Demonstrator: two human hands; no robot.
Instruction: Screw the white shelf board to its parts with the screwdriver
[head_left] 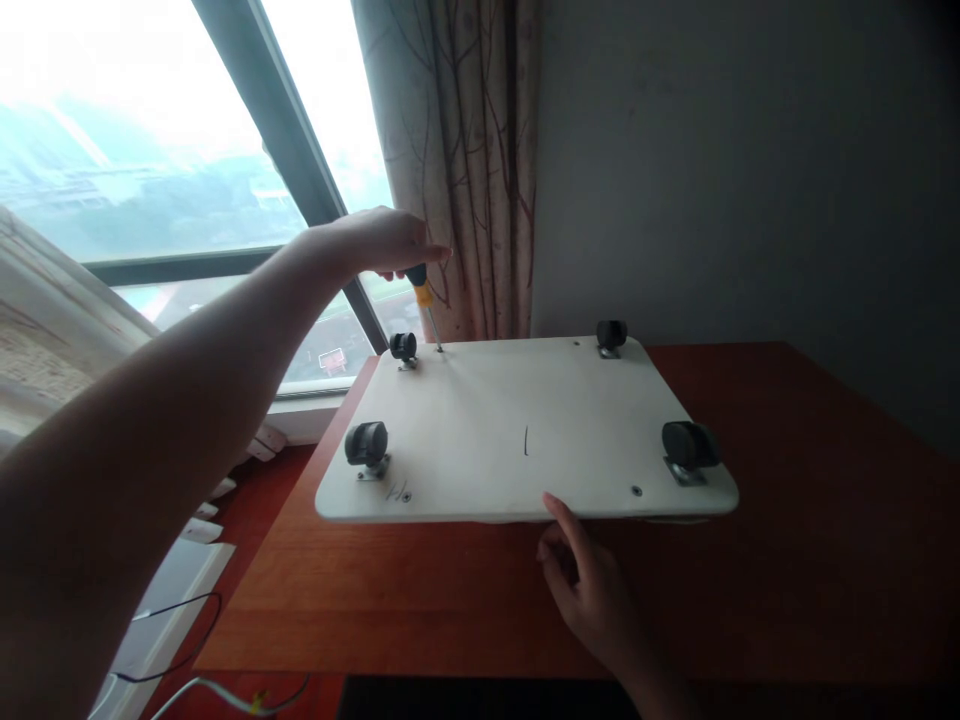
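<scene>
A white board [480,420] with rounded corners lies with its wheeled side up. Black casters [366,443] stand at its corners, on small metal plates. Over the far left part of the board, my left hand [397,242] is closed around the handle of a screwdriver [425,295] with a dark and yellow grip. Its shaft leans slightly, and the tip meets a screw [439,349] near the far edge. My right hand [581,580] is at the board's near edge. Its index finger stretches onto the edge, while the other fingers curl loosely below, holding nothing visible.
Under the board is a reddish-brown wooden table [465,590]. A window [187,180] and a patterned curtain [465,150] stand behind on the left, a grey wall [712,180] on the right. Cables [217,690] run along the floor at lower left.
</scene>
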